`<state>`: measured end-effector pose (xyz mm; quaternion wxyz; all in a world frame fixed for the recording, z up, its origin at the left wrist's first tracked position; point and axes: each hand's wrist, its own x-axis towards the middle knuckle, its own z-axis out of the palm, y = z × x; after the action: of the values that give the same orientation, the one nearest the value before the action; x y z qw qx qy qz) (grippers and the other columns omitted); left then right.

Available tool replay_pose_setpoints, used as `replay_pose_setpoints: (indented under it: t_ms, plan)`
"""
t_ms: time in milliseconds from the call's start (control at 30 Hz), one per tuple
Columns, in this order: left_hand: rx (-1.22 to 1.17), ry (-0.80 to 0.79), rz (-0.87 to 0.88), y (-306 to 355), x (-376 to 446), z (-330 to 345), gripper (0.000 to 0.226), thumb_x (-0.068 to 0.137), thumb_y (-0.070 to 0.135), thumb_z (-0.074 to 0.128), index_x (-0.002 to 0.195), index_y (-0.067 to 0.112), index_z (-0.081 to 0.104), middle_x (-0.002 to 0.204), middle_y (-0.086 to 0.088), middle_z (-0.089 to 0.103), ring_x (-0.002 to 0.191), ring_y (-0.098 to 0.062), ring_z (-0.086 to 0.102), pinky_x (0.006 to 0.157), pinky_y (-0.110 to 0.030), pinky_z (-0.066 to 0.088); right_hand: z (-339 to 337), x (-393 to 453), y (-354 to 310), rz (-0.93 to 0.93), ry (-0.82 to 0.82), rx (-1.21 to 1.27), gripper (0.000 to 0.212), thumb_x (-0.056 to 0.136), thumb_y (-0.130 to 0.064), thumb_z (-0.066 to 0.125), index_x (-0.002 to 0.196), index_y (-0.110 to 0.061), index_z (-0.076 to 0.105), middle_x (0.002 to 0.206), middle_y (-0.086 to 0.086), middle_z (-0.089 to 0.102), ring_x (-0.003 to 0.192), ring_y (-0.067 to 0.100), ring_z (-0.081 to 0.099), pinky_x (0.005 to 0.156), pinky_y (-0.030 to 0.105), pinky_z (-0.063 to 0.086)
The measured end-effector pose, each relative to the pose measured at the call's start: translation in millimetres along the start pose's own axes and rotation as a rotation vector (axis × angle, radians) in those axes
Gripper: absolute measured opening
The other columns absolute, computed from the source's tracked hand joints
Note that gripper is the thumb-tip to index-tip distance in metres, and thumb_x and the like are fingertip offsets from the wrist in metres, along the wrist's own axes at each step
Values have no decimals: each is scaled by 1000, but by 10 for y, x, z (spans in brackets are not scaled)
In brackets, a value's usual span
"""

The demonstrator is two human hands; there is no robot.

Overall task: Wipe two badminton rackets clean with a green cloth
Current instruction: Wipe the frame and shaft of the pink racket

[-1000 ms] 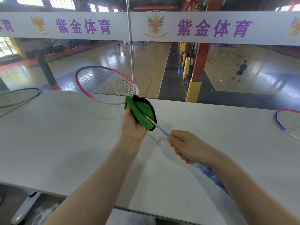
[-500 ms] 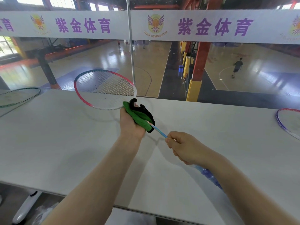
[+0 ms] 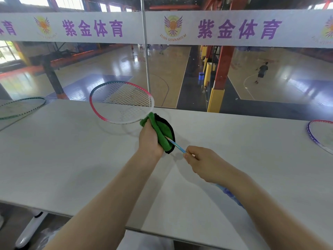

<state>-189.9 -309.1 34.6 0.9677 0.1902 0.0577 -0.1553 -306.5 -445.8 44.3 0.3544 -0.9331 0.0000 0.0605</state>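
A badminton racket (image 3: 121,102) with a pink, green and white frame hangs over the white table (image 3: 68,152), its head toward the glass. My left hand (image 3: 150,139) grips the green cloth (image 3: 163,131), which is folded round the thin blue shaft just below the racket head. My right hand (image 3: 203,164) pinches the shaft lower down, and the blue handle (image 3: 230,194) runs under my right forearm. Dark specks show on the strings.
A green-framed racket (image 3: 23,107) lies at the table's far left and a purple-framed racket (image 3: 320,134) at its right edge. A glass wall with a printed banner (image 3: 173,27) rises behind the table. The table's near edge runs below my forearms.
My left hand slid the cloth down the shaft toward my right hand, then a little back up toward the head. The racket head tilted slightly; my right hand barely moved.
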Motion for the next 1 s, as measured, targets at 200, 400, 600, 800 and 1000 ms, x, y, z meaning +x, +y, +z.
replay_pose_setpoints:
  t_ms: [200, 400, 600, 800, 1000]
  plan:
    - [204, 147, 50, 56, 59, -23, 34, 94, 25, 56, 60, 26, 49, 58, 9, 50, 48, -7, 52, 41, -18, 43, 117, 23, -43, -14, 34, -26, 32, 103, -33, 38, 78, -14, 45, 64, -3, 44, 54, 13, 35, 52, 28, 31]
    - [185, 188, 83, 63, 32, -2, 34, 98, 35, 56, 66, 23, 52, 53, 9, 52, 43, -9, 50, 46, -17, 43, 94, -2, -14, 52, -26, 60, 32, 103, -34, 38, 75, -17, 40, 59, -6, 38, 46, 10, 29, 46, 23, 25]
    - [178, 198, 22, -47, -33, -4, 41, 96, 35, 54, 58, 26, 42, 47, 12, 41, 37, -6, 41, 42, -13, 30, 138, 56, -45, 8, 12, 19, 34, 103, -29, 38, 83, -3, 46, 67, 1, 43, 56, 16, 34, 52, 28, 29]
    - [353, 279, 28, -309, -89, -168, 32, 94, 40, 56, 67, 22, 51, 62, 4, 49, 53, -11, 51, 58, -25, 43, 219, 150, -37, 15, 14, 43, 36, 103, -27, 39, 70, -15, 39, 62, -3, 40, 52, 11, 33, 50, 27, 26]
    - [383, 240, -9, -374, -116, -196, 33, 96, 39, 55, 70, 18, 53, 63, 1, 52, 59, -14, 54, 62, -27, 47, 206, 142, -30, 57, -10, 128, 36, 103, -30, 41, 70, -14, 39, 62, -1, 39, 48, 13, 35, 45, 24, 30]
